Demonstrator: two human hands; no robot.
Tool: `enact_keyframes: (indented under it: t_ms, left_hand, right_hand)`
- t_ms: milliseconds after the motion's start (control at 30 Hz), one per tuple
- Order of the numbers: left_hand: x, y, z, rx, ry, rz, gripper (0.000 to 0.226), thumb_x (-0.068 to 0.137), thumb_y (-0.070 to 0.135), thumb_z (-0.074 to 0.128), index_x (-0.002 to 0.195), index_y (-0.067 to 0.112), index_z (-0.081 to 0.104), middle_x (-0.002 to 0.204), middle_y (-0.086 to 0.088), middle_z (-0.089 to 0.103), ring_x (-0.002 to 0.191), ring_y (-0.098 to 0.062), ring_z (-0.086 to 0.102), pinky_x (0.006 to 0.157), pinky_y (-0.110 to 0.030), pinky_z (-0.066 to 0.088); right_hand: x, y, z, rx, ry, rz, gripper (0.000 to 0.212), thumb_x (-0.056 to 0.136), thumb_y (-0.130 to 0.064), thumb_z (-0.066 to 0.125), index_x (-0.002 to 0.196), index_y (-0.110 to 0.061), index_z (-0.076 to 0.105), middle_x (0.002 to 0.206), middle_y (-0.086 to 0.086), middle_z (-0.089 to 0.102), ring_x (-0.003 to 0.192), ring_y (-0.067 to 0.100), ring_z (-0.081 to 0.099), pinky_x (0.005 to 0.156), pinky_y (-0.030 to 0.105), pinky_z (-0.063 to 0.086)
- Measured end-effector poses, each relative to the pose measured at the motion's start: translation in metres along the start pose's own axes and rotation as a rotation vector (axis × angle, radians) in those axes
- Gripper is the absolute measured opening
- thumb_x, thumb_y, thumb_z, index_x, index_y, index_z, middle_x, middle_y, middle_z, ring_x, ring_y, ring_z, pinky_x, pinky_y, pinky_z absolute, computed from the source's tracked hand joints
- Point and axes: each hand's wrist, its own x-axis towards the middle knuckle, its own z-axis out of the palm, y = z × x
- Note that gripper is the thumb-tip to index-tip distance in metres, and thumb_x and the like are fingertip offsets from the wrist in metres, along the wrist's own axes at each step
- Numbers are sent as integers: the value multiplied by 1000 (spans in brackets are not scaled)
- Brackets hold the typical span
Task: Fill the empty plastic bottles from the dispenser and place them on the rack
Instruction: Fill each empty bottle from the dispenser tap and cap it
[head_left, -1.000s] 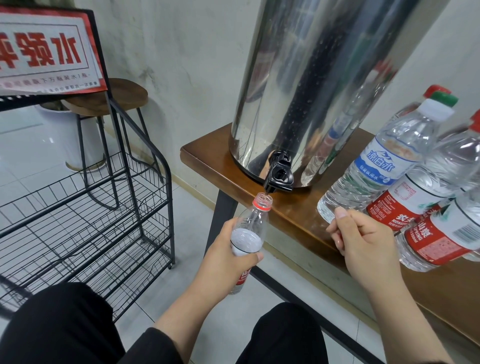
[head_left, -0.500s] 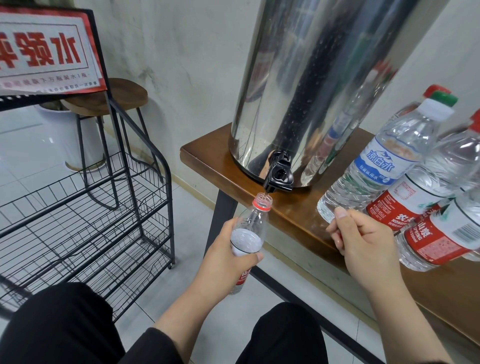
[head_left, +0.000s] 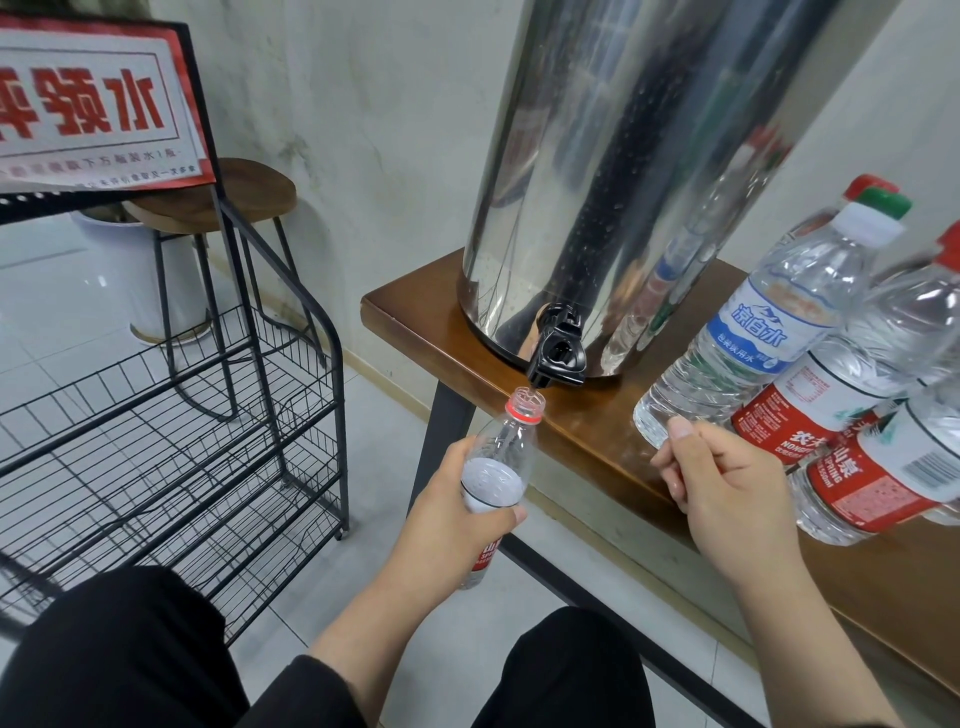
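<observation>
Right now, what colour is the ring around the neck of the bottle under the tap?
Red, on the bottle in the head view.

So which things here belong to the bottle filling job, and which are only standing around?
Job:
- open bottle, held in left hand
- dispenser, its tap
- capped bottles on table
- wire rack
- right hand

Standing around:
- wooden stool
- red sign
</observation>
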Motion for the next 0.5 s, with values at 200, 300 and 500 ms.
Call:
enact_keyframes:
  t_ms: [200, 300, 500]
  left_hand:
    - [1, -3, 0, -1, 1, -2, 69, 82, 26, 83, 132, 51, 44, 118, 17, 65, 110, -8, 64, 89, -22, 52]
    - [1, -3, 1, 2, -3, -4, 71, 82, 26, 84, 134, 51, 43, 120, 17, 64, 112, -9, 63, 93, -25, 53]
    - [1, -3, 0, -3, -6, 4, 69, 81, 25, 83, 131, 51, 45, 118, 16, 65, 110, -9, 64, 88, -21, 52]
  right_hand:
    - [-1, -4, 0, 0, -4, -6, 50, 95, -48, 48, 67, -9, 61, 57, 10, 55, 52, 11, 50, 52, 19, 41]
    - [0, -1, -1, -20, -10, -5, 45, 102, -34, 50, 67, -10, 62, 58, 10, 55, 53, 13, 51, 52, 20, 42]
    - [0, -1, -1, -18, -10, -7, 44, 103, -31, 50, 67, -9, 62, 58, 11, 55, 53, 13, 50, 55, 26, 42]
